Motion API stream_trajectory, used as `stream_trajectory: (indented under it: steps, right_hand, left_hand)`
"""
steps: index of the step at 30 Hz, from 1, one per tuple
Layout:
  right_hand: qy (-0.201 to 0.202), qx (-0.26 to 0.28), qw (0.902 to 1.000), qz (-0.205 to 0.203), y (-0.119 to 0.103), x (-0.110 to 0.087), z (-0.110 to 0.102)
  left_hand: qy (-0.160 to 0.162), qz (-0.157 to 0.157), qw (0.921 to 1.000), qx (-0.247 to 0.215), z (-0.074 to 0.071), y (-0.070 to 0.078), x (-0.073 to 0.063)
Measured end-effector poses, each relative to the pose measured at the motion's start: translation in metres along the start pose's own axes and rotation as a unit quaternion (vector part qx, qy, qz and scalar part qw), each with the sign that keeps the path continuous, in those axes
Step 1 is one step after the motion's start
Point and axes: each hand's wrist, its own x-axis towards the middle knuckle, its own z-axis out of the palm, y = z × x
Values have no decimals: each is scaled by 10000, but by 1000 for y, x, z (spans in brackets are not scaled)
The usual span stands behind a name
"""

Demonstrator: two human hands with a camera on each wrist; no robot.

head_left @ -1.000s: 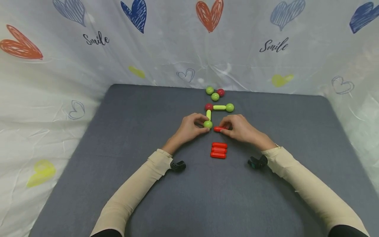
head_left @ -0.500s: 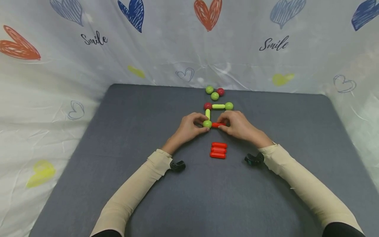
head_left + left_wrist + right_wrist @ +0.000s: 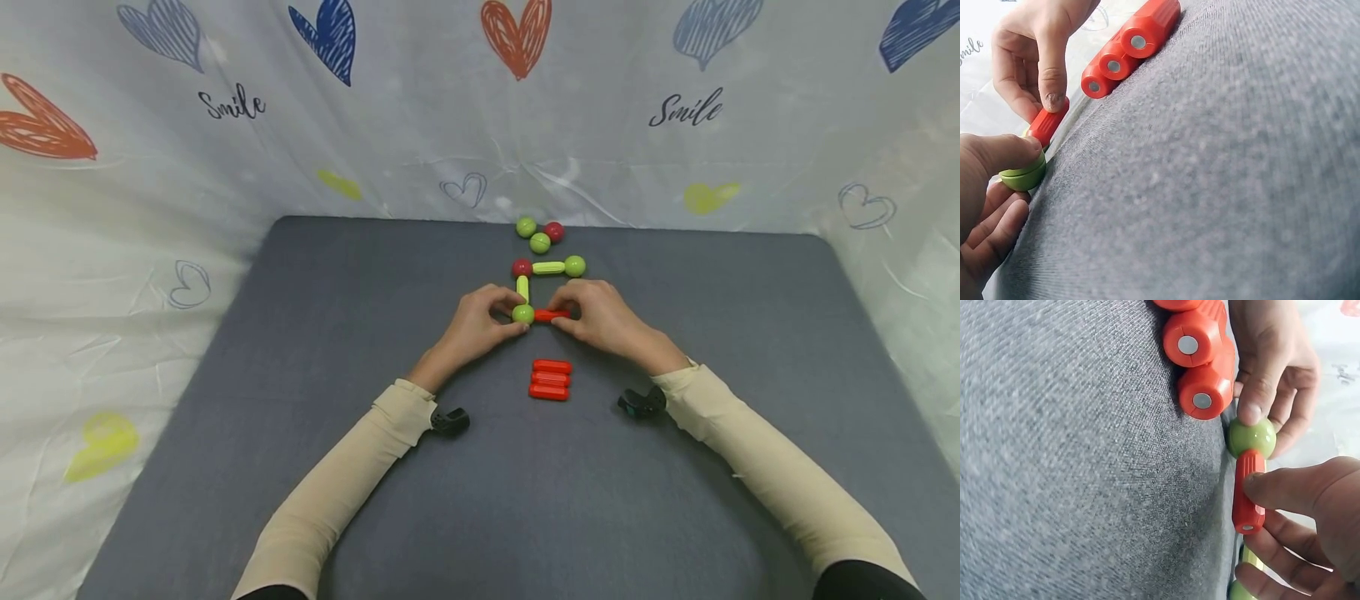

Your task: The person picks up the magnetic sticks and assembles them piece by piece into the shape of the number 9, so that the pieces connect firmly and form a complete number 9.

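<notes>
My left hand (image 3: 483, 323) holds a glossy green ball (image 3: 523, 314) between thumb and fingers, low on the grey cloth. From that ball a yellow-green stick (image 3: 522, 289) runs back to a red ball (image 3: 522, 267), where a second yellow-green stick (image 3: 548, 267) leads right to another green ball (image 3: 575, 266). My right hand (image 3: 603, 323) pinches a red magnetic stick (image 3: 1249, 494) by thumb and fingers. In the right wrist view, one end of this stick meets the held ball (image 3: 1252, 436), and a metal disc shows at its free end.
Three red sticks (image 3: 550, 379) lie side by side in front of the hands, with round metal ends. Behind the joined pieces, two green balls (image 3: 527, 227) and a red ball (image 3: 554, 232) sit near the table's (image 3: 375, 500) back edge, by a heart-printed curtain (image 3: 600, 100).
My right hand has brought the red stick left and slightly back, from a small gap to end-on against the green ball. The left hand keeps its hold; little differs over the last half second.
</notes>
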Motion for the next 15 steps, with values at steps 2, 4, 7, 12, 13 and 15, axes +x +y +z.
stream_trajectory:
  steps: [2,4,7,12,13,15]
  right_hand:
    - [39,-13,10000,-13,1,-1,0]
    - [80,-18,10000,-25,2,-2,0]
    - [156,21,9999,-25,4,-4,-1]
    - [217,84,9997,12,6,-9,-4]
    - [216,85,9997,30,7,-11,-4]
    - [226,82,9997,62,8,-13,-6]
  left_hand:
    - [16,5,10000,4,0,-1,0]
    - [21,10,10000,11,1,-2,0]
    - [25,28,10000,4,2,-2,0]
    - [47,42,10000,-19,1,-3,0]
    - [45,28,10000,-17,1,-2,0]
    - [38,-8,10000,-5,1,-2,0]
